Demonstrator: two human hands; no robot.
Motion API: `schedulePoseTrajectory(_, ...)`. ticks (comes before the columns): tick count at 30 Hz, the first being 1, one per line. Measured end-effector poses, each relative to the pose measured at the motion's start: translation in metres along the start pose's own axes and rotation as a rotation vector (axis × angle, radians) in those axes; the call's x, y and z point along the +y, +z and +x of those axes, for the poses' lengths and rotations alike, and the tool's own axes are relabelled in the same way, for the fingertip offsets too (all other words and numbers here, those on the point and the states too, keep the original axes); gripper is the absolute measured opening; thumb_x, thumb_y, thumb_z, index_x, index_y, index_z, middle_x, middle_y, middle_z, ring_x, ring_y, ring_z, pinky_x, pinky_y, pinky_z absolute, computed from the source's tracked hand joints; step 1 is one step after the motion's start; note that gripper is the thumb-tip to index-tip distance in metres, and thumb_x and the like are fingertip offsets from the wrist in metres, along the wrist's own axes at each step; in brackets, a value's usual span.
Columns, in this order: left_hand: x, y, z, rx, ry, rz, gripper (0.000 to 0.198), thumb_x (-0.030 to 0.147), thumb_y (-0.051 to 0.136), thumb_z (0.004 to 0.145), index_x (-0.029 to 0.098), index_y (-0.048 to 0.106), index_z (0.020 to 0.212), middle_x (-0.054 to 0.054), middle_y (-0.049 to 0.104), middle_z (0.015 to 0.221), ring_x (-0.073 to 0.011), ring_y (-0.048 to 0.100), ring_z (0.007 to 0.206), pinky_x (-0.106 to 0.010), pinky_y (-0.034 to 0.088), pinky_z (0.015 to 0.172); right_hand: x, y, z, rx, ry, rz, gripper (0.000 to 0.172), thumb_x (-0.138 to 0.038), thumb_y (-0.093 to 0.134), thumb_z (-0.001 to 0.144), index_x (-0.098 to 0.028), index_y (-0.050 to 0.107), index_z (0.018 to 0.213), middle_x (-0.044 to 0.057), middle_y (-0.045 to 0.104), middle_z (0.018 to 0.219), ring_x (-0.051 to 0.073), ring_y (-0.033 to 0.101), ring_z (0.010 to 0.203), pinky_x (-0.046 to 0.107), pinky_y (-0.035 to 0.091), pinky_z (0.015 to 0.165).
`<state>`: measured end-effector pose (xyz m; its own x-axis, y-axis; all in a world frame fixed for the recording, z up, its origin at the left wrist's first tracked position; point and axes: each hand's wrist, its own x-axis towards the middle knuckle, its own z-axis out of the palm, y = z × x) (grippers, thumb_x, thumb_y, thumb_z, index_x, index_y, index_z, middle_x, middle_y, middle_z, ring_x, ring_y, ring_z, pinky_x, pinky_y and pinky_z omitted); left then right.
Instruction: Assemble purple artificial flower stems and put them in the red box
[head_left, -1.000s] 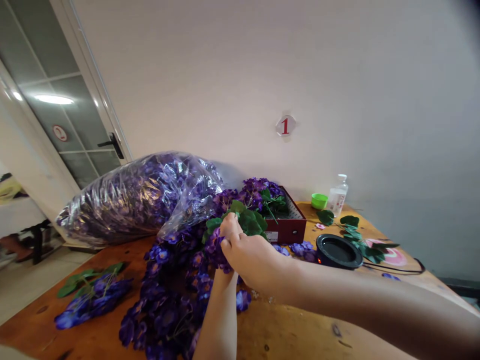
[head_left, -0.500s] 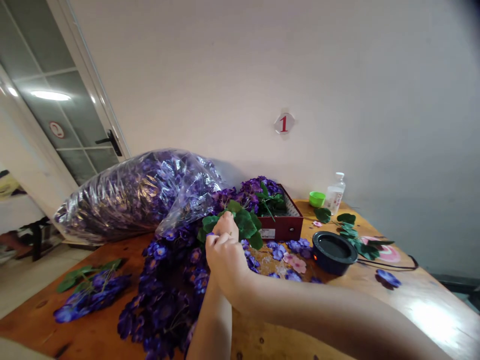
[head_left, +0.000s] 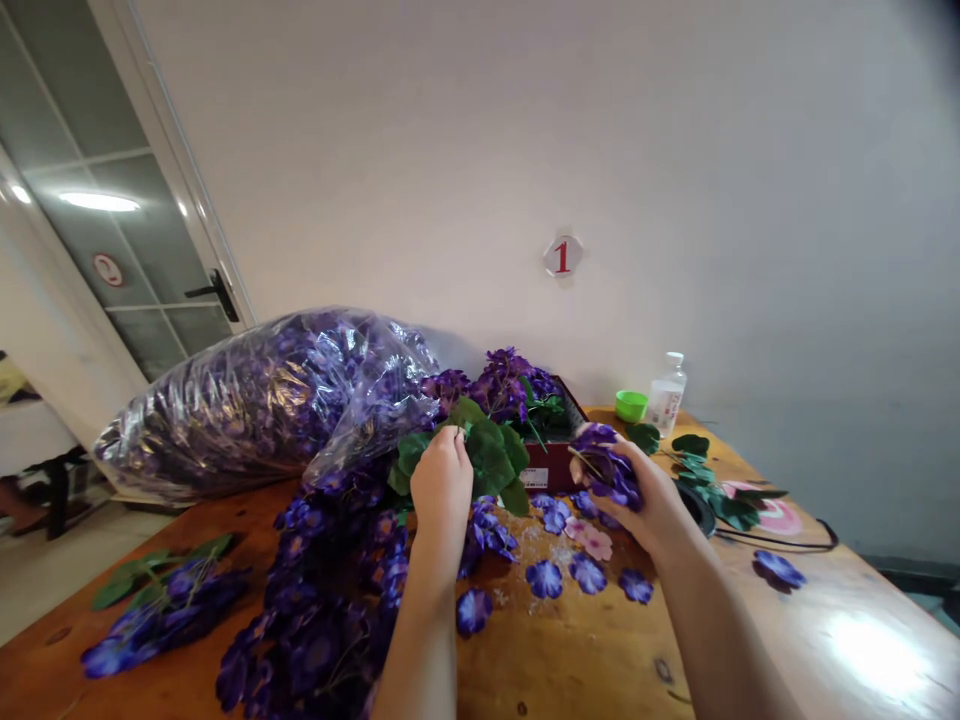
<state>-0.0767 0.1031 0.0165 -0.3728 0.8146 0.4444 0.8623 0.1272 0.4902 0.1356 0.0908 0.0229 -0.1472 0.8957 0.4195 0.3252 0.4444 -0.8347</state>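
The right hand holds a cluster of purple artificial flowers just in front of the right end of the red box, its fingers curled closed around the blooms. The left hand is in front of the box's left end, its fingers closed at the base of a spray of green artificial leaves, though the back of the hand hides exactly how they grip. More purple blooms rise from the box. Loose purple blossoms lie scattered on the wooden table in front of the box, with a pink blossom among them. A large heap of purple flower strands lies to the front left of the box, and a bulging clear plastic bag of purple flowers sits farther left, touching the heap. Beyond the box's right end stand a green cup and a clear pump bottle. To the right of the box, a round black dish, partly behind the right hand, sits beside loose green leaves and a black cable.
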Motion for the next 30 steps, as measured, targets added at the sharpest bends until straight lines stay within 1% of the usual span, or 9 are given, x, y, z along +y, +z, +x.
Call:
schedulePoseTrajectory(2, 0.001, 0.001, -0.001, -0.005, 0.009, -0.007, 0.023, 0.024, 0.041, 0.093, 0.023, 0.063, 0.100, -0.005, 0.070, 0.095, -0.0201, 0.064, 0.082, -0.025, 0.035, 0.056, 0.009, -0.011, 0.001, 0.117, 0.053, 0.011, 0.022, -0.034, 0.039, 0.082, -0.022, 0.052, 0.095, 0.005, 0.062, 0.078, 0.019, 0.060, 0.069, 0.024, 0.042, 0.053)
schedulePoseTrajectory(4, 0.000, 0.001, 0.000, -0.006, 0.008, -0.012, 0.023, 0.024, 0.041, 0.093, 0.023, 0.063, 0.099, -0.005, 0.070, 0.095, -0.0201, 0.064, 0.081, -0.025, 0.034, 0.055, 0.021, -0.024, 0.005, 0.206, 0.111, 0.016, 0.018, -0.033, 0.040, 0.078, -0.022, 0.052, 0.086, 0.004, 0.060, 0.076, 0.017, 0.056, 0.064, 0.023, 0.039, 0.050)
schedulePoseTrajectory(7, -0.001, 0.000, 0.001, 0.000, 0.009, -0.014, 0.023, 0.023, 0.042, 0.092, 0.023, 0.064, 0.099, -0.005, 0.070, 0.094, -0.0201, 0.064, 0.079, -0.025, 0.035, 0.055, 0.043, -0.050, 0.012, 0.273, 0.143, -0.028, 0.013, -0.030, 0.040, 0.072, -0.021, 0.049, 0.074, 0.002, 0.054, 0.069, 0.014, 0.046, 0.054, 0.023, 0.034, 0.047)
schedulePoseTrajectory(9, 0.000, 0.000, 0.001, 0.001, 0.013, -0.015, 0.022, 0.023, 0.042, 0.092, 0.023, 0.064, 0.099, -0.006, 0.070, 0.094, -0.0203, 0.065, 0.080, -0.025, 0.036, 0.056, 0.057, -0.067, 0.015, 0.292, 0.144, -0.149, 0.014, -0.030, 0.039, 0.069, -0.021, 0.049, 0.068, 0.001, 0.052, 0.065, 0.014, 0.044, 0.054, 0.024, 0.034, 0.050)
schedulePoseTrajectory(13, 0.003, 0.000, 0.000, -0.012, 0.031, -0.024, 0.022, 0.022, 0.043, 0.092, 0.022, 0.064, 0.099, -0.005, 0.071, 0.094, -0.0197, 0.065, 0.082, -0.024, 0.037, 0.058, 0.080, -0.088, 0.016, 0.303, 0.231, -0.475, 0.021, -0.032, 0.034, 0.069, -0.021, 0.050, 0.061, 0.002, 0.053, 0.061, 0.017, 0.049, 0.061, 0.027, 0.036, 0.057)
schedulePoseTrajectory(19, 0.002, 0.002, 0.001, -0.015, 0.041, -0.041, 0.022, 0.023, 0.044, 0.092, 0.022, 0.064, 0.098, -0.005, 0.071, 0.091, -0.0196, 0.065, 0.082, -0.024, 0.038, 0.061, 0.115, -0.091, 0.023, 0.233, 0.448, -0.620, 0.025, -0.026, 0.039, 0.071, -0.022, 0.043, 0.046, 0.005, 0.050, 0.047, 0.018, 0.046, 0.049, 0.029, 0.031, 0.049)
schedulePoseTrajectory(25, 0.002, 0.003, 0.001, -0.014, 0.052, -0.052, 0.021, 0.022, 0.044, 0.092, 0.022, 0.064, 0.098, -0.004, 0.071, 0.094, -0.0183, 0.065, 0.082, -0.023, 0.038, 0.061, 0.136, -0.082, 0.029, 0.128, 0.558, -0.734, 0.040, -0.011, 0.039, 0.082, -0.022, 0.036, 0.043, -0.001, 0.040, 0.042, 0.012, 0.039, 0.044, 0.027, 0.030, 0.049)
schedulePoseTrajectory(28, 0.002, 0.003, 0.001, -0.008, 0.056, -0.049, 0.021, 0.022, 0.044, 0.092, 0.023, 0.064, 0.098, -0.004, 0.071, 0.094, -0.0189, 0.065, 0.081, -0.024, 0.038, 0.061, 0.139, -0.079, 0.030, 0.097, 0.608, -0.781, 0.037, -0.017, 0.046, 0.088, -0.018, 0.044, 0.052, -0.004, 0.044, 0.050, 0.009, 0.041, 0.047, 0.024, 0.035, 0.051)
schedulePoseTrajectory(30, 0.002, 0.002, 0.002, -0.005, 0.057, -0.050, 0.021, 0.022, 0.044, 0.092, 0.023, 0.064, 0.098, -0.004, 0.071, 0.093, -0.0196, 0.065, 0.082, -0.024, 0.038, 0.061, 0.139, -0.077, 0.031, 0.089, 0.624, -0.795, 0.030, -0.028, 0.052, 0.090, -0.016, 0.051, 0.062, -0.005, 0.049, 0.058, 0.008, 0.045, 0.050, 0.023, 0.039, 0.053)
